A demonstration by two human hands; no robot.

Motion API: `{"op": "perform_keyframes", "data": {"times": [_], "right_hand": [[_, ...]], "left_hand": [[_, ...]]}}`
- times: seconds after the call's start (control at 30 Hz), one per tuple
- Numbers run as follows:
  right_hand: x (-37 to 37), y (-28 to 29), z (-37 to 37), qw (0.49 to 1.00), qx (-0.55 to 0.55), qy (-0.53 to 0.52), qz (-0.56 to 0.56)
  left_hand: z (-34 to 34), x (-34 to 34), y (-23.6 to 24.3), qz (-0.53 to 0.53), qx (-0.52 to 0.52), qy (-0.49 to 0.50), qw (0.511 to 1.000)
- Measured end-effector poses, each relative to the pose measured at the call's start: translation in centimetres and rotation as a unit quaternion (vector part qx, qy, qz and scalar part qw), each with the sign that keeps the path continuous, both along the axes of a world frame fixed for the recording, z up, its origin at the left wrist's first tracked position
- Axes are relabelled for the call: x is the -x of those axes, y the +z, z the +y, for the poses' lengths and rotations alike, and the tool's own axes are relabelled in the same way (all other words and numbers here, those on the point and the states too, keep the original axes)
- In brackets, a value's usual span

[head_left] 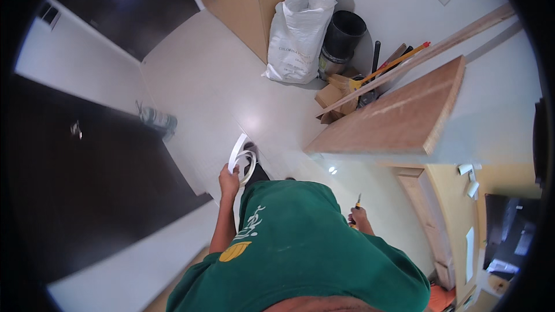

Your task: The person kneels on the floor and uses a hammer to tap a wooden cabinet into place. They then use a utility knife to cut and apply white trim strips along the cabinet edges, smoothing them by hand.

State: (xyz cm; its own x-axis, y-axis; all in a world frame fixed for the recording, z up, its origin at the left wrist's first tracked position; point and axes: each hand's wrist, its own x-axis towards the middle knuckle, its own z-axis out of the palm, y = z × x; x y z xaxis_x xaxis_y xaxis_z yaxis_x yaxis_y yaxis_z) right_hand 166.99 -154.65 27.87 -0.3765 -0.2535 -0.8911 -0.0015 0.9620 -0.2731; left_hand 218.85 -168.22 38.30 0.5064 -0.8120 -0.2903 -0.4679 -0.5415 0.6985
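My left hand [229, 181] is closed around a coiled white strip [236, 151], thin and flat like edge banding. One end of the strip curves up past my fingers, and its loops hang beside the hand, above the floor and my dark shoe. Away to the right, my right hand [359, 219] grips a utility knife [358, 201] with a yellow-orange and dark handle. Its narrow tip points away from me. Some of the handle is covered by my fingers, and the knife touches nothing else.
A brown wooden board [393, 112] and a long wood strip [428, 54] stand at the right. Behind them are a white sack [298, 40], a black bucket [345, 32] and a broom [350, 85]. A wrapped cylinder [158, 120] stands left, near a dark door [87, 167].
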Motion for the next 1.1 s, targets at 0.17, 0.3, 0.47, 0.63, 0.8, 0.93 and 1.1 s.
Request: {"op": "perform_keyframes", "data": {"times": [0.17,0.3,0.47,0.63,0.8,0.93,1.1], "right_hand": [[-9.5,-0.4,-3.4,0.998,-0.037,-0.035,0.047],[-18.4,0.6,-5.6,0.996,-0.062,0.033,0.050],[-26.7,1.9,-10.8,0.998,-0.040,-0.037,0.032],[-31.7,1.9,-17.1,0.984,-0.011,-0.175,0.025],[-33.5,3.8,-20.1,0.916,0.002,-0.402,0.012],[-38.0,2.8,-18.3,0.846,-0.005,-0.529,0.060],[-45.7,11.0,-22.9,0.760,0.000,-0.646,0.077]], "left_hand": [[-16.2,-2.7,1.6,0.058,0.056,-0.118,0.990],[-32.3,-3.1,5.7,0.024,0.148,-0.204,0.967],[-50.9,2.3,13.2,0.118,0.304,-0.255,0.910],[-66.2,8.6,17.8,0.111,0.377,-0.269,0.879],[-79.5,12.1,14.2,0.001,0.352,-0.286,0.891],[-88.0,15.7,3.9,-0.087,0.288,-0.356,0.885],[-94.4,14.7,-15.2,0.206,-0.388,-0.338,0.832]]}}
